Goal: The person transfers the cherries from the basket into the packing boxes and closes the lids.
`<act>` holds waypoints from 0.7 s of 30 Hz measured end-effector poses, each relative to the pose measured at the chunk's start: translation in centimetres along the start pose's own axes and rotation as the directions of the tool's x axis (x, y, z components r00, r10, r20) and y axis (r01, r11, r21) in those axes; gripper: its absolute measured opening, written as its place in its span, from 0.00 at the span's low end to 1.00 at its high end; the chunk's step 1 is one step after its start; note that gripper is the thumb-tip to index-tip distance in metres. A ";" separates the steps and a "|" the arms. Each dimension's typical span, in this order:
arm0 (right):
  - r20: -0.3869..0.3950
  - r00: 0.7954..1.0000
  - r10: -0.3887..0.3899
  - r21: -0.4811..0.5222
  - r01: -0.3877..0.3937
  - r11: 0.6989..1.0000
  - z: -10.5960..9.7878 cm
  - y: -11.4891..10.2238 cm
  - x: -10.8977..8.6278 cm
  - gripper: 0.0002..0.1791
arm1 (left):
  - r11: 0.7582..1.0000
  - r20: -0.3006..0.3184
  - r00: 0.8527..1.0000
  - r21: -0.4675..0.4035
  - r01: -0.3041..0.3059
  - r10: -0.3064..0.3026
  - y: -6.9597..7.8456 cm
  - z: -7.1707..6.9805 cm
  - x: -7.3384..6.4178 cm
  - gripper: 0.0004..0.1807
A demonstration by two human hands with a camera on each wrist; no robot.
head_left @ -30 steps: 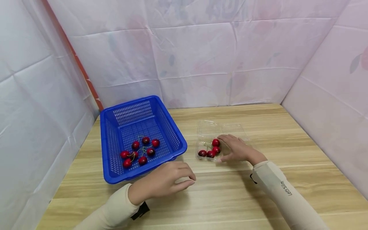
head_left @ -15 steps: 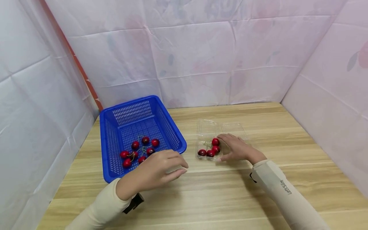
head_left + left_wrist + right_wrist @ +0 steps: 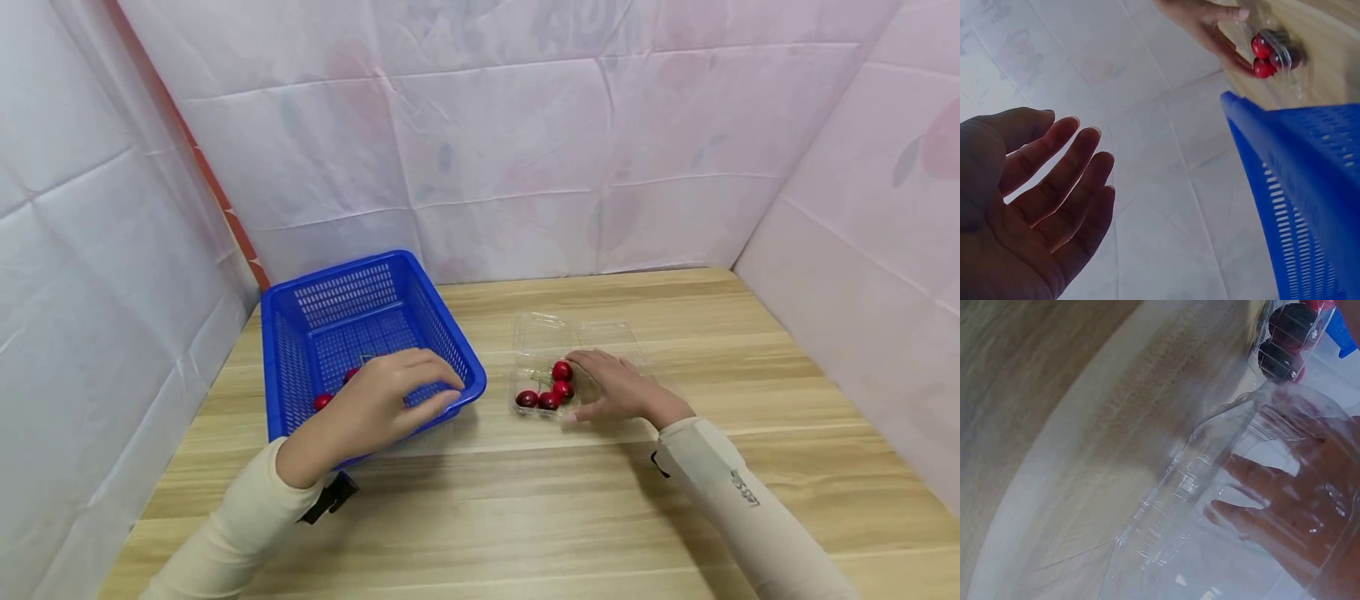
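Note:
In the head view my left hand (image 3: pixel 371 404) hovers over the near side of the blue basket (image 3: pixel 442 333). Its fingers are loosely bent and hold nothing; the left wrist view confirms a bare palm. Part of the cherries (image 3: pixel 322 402) in the basket lies hidden behind this hand. My right hand (image 3: pixel 618 387) rests at the side of a clear plastic clamshell box (image 3: pixel 543 333), its fingers relaxed around the edge. Several red cherries (image 3: pixel 548 401) with green stems sit in the box's near left part. Through the transparent plastic (image 3: pixel 1191 475), the right wrist view shows spread fingers.
The light wooden table (image 3: pixel 570 517) carries the basket on the left and the box right of centre. Pale fabric walls (image 3: pixel 502 167) with a faint floral print enclose it at the back and both sides. A red strip (image 3: pixel 202 167) runs down the left corner.
My left hand has moved up and left, from in front of the basket to over it, covering most of the cherries there. The right hand and the box have stayed put.

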State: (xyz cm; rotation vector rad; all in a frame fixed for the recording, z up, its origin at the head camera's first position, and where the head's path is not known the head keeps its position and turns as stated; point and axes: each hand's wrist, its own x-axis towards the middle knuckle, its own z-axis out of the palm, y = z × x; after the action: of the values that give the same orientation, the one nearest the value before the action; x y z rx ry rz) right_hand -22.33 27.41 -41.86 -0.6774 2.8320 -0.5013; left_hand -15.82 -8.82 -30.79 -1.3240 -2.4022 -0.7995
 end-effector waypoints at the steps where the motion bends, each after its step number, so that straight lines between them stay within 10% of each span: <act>1: -0.002 1.000 -0.002 0.000 0.002 1.000 0.0 0.0 0.0 0.53 | 1.000 -0.005 1.000 -0.006 0.008 -0.008 -0.1 -0.2 0.1 0.04; 21: -0.021 0.999 -0.049 0.020 0.050 0.999 -0.1 0.0 0.1 0.52 | 0.995 -0.081 0.992 0.029 0.100 -0.098 -3.4 -2.4 1.1 0.05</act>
State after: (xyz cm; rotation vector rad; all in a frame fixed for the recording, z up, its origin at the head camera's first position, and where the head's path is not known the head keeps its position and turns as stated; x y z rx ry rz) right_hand -22.47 27.37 -41.78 -0.7447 2.8310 -0.5474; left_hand -19.33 -10.93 -29.42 -1.1460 -2.4232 -0.8183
